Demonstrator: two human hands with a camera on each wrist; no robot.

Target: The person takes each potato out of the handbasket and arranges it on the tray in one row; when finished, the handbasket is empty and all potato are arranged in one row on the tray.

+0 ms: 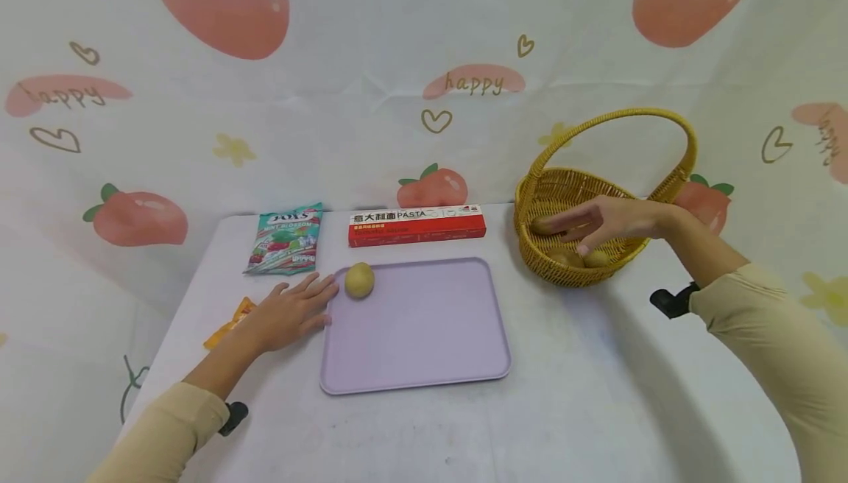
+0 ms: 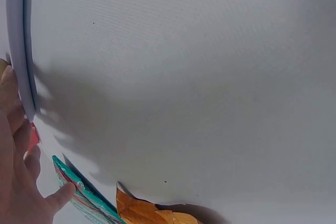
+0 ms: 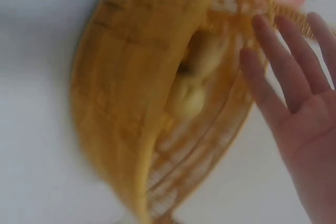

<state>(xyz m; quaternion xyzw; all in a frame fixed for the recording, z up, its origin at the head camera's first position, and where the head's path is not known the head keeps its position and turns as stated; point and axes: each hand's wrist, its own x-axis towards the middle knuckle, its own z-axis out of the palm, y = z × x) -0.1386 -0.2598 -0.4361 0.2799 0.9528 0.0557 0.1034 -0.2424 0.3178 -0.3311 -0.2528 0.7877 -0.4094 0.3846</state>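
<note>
yellow-brown woven wicker basket [image 1: 563, 275] sits on the right of the white cloth-covered table [image 1: 570, 387], its tall arched handle [image 1: 636, 112] rising above the rim, so anything going in has to get around that hoop. right hand [image 1: 612, 218] is over the basket's mouth — fingers stretched out and spread, gripping nothing — and it partly covers the small roundish yellow-brown fruits [image 1: 597, 258] lying inside. the right wrist view is pretty blurry there, so can't tell if any fingertip touches one.

left hand [image 1: 294, 314] has its fingers fanned out at the left rim of the smooth pale-lavender rectangular tray [image 1: 417, 332], rounded corners and a low raised lip. one round yellow-green fruit [image 1: 359, 280] sits in the tray's far left corner, just beside those fingers.

around them: a red-and-white cardboard pasta box [image 1: 417, 227] behind the tray, a shiny teal plastic candy bag [image 1: 286, 241] left of that, and a crinkly orange packet [image 1: 232, 321] partly hidden by the left arm — backdrop is a peach-print white cloth [image 1: 331, 107] with soft creases.
</note>
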